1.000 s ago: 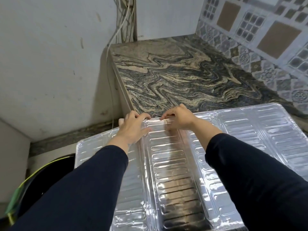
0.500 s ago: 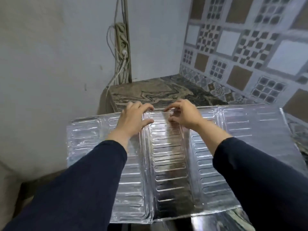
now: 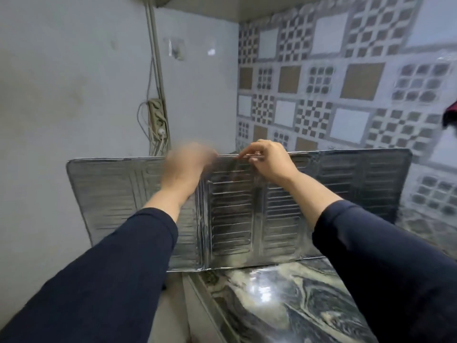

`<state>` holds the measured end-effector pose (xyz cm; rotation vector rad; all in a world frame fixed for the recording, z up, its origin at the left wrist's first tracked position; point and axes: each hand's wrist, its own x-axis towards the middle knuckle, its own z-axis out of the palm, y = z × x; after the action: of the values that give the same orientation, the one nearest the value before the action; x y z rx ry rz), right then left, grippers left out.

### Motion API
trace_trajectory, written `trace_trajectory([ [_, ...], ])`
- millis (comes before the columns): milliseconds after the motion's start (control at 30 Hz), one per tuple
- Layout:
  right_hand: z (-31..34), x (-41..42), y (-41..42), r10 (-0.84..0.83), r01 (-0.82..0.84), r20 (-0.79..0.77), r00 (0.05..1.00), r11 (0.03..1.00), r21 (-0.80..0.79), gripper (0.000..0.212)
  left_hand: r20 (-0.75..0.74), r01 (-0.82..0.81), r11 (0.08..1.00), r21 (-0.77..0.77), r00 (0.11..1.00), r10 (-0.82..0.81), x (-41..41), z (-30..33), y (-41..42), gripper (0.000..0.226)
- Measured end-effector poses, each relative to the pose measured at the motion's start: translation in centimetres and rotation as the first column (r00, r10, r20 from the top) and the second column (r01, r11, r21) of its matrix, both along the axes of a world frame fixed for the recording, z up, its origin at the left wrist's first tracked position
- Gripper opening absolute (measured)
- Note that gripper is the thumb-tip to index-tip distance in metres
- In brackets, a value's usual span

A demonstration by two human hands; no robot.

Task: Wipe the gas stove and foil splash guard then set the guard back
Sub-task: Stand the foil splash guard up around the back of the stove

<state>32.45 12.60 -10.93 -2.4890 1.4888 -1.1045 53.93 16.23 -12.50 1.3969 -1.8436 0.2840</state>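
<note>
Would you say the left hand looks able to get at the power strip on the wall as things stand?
Probably yes: the left hand is at the foil guard's top edge, and the power strip hangs just above, nothing between.

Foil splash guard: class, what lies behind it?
Above the foil splash guard show a patterned tile wall and power strip; the wall's lower part and countertop corner are covered.

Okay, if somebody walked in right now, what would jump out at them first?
Probably the wide ribbed silver foil splash guard standing upright across the middle, its bottom edge on the swirly marbled stone counter. The right hand pinches its top rim; the left hand beside it is motion-blurred. Behind it, brown-and-grey patterned wall tiles fill the right.
</note>
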Motion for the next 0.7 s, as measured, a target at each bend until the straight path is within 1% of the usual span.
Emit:
trace_trajectory([
  [100, 0.5, -1.5, 0.4, -0.057, 0.056, 0.011, 0.998, 0.998, 0.023, 0.025, -0.012, 0.001, 0.999, -0.034, 1.0, -0.001, 0.1, 0.3, 0.2, 0.024],
  [200, 0.1, -4.4, 0.6, -0.189, 0.189, -0.019, 0.982, 0.982, -0.026, 0.023, -0.045, -0.023, 0.999, -0.05, 0.999, 0.021, 1.3, -0.2, 0.0, 0.022],
  [300, -0.5, -7.2, 0.5, -0.291, 0.291, 0.011, 0.957, 0.955, -0.056, 0.024, -0.082, -0.03, 0.998, -0.055, 0.996, 0.026, 2.2, -0.6, -0.7, 0.018],
  [433, -0.5, -7.7, -0.4, -0.303, 0.304, 0.061, 0.951, 0.953, -0.009, 0.026, -0.129, -0.008, 1.0, -0.005, 0.992, 0.008, 2.3, -0.4, -2.1, 0.016],
  [533, 1.2, -7.8, -1.0, -0.29, 0.291, 0.154, 0.944, 0.957, 0.017, 0.025, -0.174, 0.025, 1.0, 0.003, 0.984, -0.024, 2.2, 1.1, -3.4, 0.016],
  [700, 6.3, -10.4, -1.2, -0.337, 0.337, 0.2, 0.92, 0.941, 0.035, 0.024, -0.185, 0.124, 0.99, -0.067, 0.973, -0.135, -0.1, 5.9, -6.1, 0.016],
])
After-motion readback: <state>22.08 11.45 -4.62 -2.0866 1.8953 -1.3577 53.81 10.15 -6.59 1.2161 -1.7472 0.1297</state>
